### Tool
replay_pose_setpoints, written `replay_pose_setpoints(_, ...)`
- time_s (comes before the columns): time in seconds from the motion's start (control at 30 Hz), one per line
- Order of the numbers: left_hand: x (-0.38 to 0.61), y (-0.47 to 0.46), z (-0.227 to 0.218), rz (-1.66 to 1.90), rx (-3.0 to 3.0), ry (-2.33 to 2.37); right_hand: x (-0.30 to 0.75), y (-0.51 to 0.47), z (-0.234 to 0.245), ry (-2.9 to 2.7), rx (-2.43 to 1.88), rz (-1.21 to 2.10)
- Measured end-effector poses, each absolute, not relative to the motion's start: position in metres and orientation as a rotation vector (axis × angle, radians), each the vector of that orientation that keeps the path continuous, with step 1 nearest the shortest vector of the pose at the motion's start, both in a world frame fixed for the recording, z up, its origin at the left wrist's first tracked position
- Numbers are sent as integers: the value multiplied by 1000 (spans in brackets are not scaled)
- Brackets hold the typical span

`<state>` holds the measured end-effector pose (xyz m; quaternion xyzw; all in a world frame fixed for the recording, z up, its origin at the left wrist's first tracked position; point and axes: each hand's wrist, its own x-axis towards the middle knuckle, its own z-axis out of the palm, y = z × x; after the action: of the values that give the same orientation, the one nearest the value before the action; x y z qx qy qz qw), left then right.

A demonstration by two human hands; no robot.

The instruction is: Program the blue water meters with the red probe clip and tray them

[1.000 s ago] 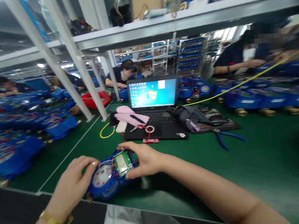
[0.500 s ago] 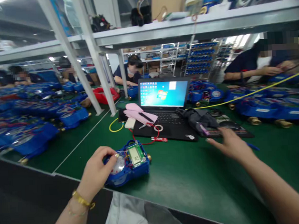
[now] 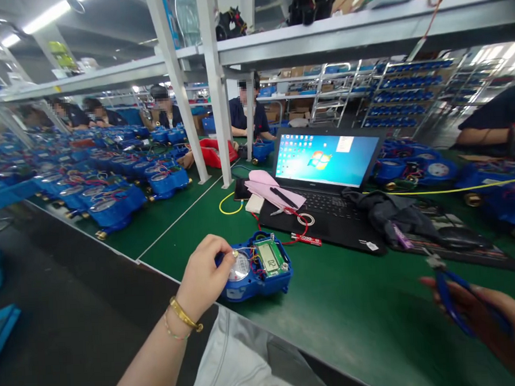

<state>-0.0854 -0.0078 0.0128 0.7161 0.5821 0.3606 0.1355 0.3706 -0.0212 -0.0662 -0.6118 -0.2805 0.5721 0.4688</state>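
A blue meter housing [image 3: 254,286] lies on the green bench, with a round clear-covered dial [image 3: 239,267] and a green circuit board carrying a small display [image 3: 269,258]. My left hand [image 3: 207,270] is at the dial end, thumb and forefinger pinched together. A tiny pale piece shows at the fingertips, too small to name. In my right hand [image 3: 483,313], at the lower right, is a pair of pliers with blue handles [image 3: 446,298]. Their metal jaws point up and away from me, above the bench. Motion blurs the right fingers.
Behind the meter stands an open laptop [image 3: 325,160], with pink paper [image 3: 275,193], a tape ring [image 3: 305,219] and a red strip [image 3: 306,239] on or near it. A dark cloth [image 3: 396,211] and a mouse [image 3: 465,238] lie right. Several blue meters [image 3: 107,209] fill the left; co-workers sit beyond.
My right hand has picked up the blue-handled pliers and drawn back toward me. The view has turned left. My left hand stays at the meter.
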Motion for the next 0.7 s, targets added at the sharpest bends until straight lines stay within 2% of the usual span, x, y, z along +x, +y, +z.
replay_pose_setpoints(0.23,-85,-10,17,1042,2055,1691,168,-81,-14,-958,-891,2083)
replay_pose_setpoints(0.4,-85,-13,21,1044,2042,1706,109,-68,-3,-892,-722,2227)
replay_pose_setpoints(0.7,-81,-16,24,1055,2042,1703,91,-56,-2,-942,-834,2189)
